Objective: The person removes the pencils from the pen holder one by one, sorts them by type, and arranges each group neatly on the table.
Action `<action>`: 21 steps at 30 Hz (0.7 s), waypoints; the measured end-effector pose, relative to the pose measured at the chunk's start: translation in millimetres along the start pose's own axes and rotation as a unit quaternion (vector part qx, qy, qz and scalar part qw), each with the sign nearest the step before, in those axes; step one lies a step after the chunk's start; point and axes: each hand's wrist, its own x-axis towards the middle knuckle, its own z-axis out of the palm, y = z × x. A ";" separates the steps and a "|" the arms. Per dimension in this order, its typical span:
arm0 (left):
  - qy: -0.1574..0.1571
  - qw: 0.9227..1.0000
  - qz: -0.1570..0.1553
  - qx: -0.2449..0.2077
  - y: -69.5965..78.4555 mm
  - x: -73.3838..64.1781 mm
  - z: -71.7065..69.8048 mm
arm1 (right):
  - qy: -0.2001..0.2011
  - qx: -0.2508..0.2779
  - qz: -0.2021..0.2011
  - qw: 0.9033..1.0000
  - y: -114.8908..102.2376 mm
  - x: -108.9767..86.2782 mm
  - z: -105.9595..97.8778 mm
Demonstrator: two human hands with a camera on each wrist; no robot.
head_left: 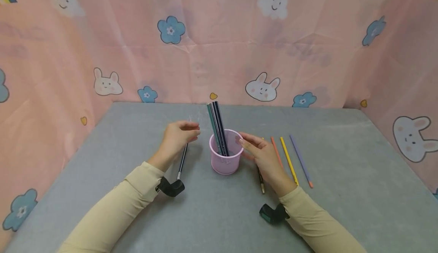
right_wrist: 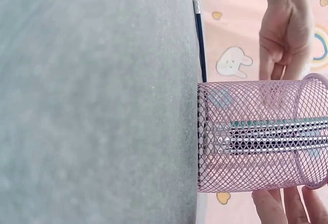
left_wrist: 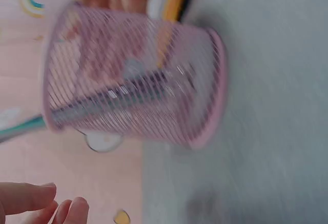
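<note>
A pink mesh pencil cup (head_left: 225,165) stands upright on the table, with several dark and teal pencils (head_left: 218,129) leaning left inside it. Their silver ferrule ends show low through the mesh in the right wrist view. My right hand (head_left: 265,158) holds the cup's right side, thumb at the rim and fingers along the wall. Left of the cup, my left hand (head_left: 181,137) hovers with fingers loosely bent and nothing between thumb and fingertips. Below that hand a dark pencil (head_left: 183,161) lies on the table, its far end hidden by the hand.
Right of the cup lie a dark pencil (head_left: 262,182), partly behind my right hand, and orange (head_left: 275,148), yellow (head_left: 287,156) and purple (head_left: 300,159) pencils. The grey tabletop (head_left: 359,192) runs back to a pink printed cloth (head_left: 212,62). Each wrist wears a black camera.
</note>
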 end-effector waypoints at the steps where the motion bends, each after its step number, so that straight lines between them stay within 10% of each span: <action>1: -0.003 1.000 0.001 -0.013 1.6 -2.1 1.5 | 0.000 0.002 0.000 1.000 -0.4 -0.1 -0.2; 21: -0.015 0.991 0.065 -0.115 10.2 -17.5 26.6 | 0.004 0.007 0.002 1.000 0.5 -0.3 0.9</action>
